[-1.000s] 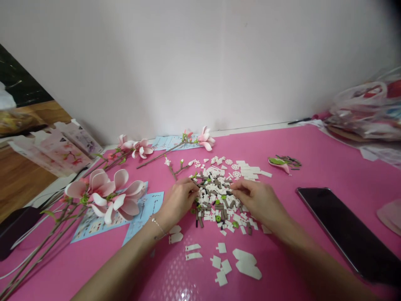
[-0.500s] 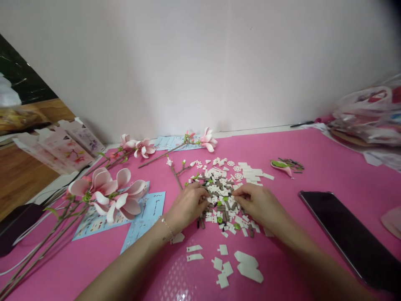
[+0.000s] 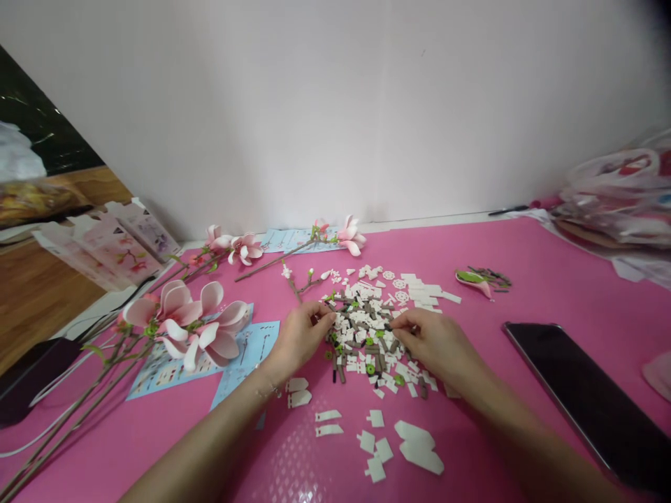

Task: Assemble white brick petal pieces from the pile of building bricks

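A heap of white and brown plastic bricks [image 3: 364, 342] is touched on either side by the left hand [image 3: 298, 340] and right hand [image 3: 435, 344], fingers [image 3: 326, 316] curled narrow, any held piece unclear.

No words, numbers or brands can be read anywhere. The pale blue instruction sheets [image 3: 256, 347] on the desk [image 3: 576, 279] carry printed marks too small to make out, and the printed cartons [image 3: 112, 248] at far left show flower pictures without legible lettering.
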A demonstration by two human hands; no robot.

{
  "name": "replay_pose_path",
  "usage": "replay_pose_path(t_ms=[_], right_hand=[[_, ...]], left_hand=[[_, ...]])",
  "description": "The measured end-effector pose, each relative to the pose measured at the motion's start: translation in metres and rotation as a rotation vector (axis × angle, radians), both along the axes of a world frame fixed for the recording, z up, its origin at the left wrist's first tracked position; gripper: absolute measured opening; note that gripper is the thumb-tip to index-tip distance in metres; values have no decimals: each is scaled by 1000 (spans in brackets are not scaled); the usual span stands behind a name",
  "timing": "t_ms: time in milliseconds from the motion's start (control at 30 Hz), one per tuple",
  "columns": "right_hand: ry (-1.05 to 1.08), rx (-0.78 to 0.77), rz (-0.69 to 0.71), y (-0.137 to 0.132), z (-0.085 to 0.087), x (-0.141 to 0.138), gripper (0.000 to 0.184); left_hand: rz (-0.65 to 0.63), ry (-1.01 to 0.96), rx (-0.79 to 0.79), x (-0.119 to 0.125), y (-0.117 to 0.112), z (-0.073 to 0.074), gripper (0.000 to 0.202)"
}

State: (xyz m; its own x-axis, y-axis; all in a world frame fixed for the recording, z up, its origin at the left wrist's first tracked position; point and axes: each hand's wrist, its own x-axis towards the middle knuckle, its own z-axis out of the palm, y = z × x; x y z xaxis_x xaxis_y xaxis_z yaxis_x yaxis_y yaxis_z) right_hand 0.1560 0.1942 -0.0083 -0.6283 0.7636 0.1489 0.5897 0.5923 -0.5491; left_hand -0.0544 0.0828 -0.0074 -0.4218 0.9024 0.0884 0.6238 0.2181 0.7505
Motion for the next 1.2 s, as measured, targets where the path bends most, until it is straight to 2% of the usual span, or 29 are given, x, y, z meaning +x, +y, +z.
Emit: replay_pose_path(t_ms=[100, 333, 500, 633, 800, 1067, 1200], right_hand=[[-28, 12, -3, -1, 1, 0, 19], [-78, 31, 36, -3, 2, -1, 21], [-105, 48, 3, -2, 4, 2, 22], [-144, 68, -62, 1, 6, 5, 24], [-182, 57, -50, -1, 4, 5, 28], [-180, 38, 51, -5, 4, 2, 25], [-151, 39, -26, 1, 5, 5, 26]], left_hand=[[-24, 68, -15, 8, 0, 5, 19], [-233, 209, -62, 23, 13, 8, 11], [-245, 365, -110, 18, 36, 10, 11], [-304, 453, -164, 20, 46, 8, 12], [-333, 514, -211, 22, 48, 2, 12], [-338, 578, -161, 15, 45, -2, 14], [-324, 597, -80, 22, 44, 3, 14]])
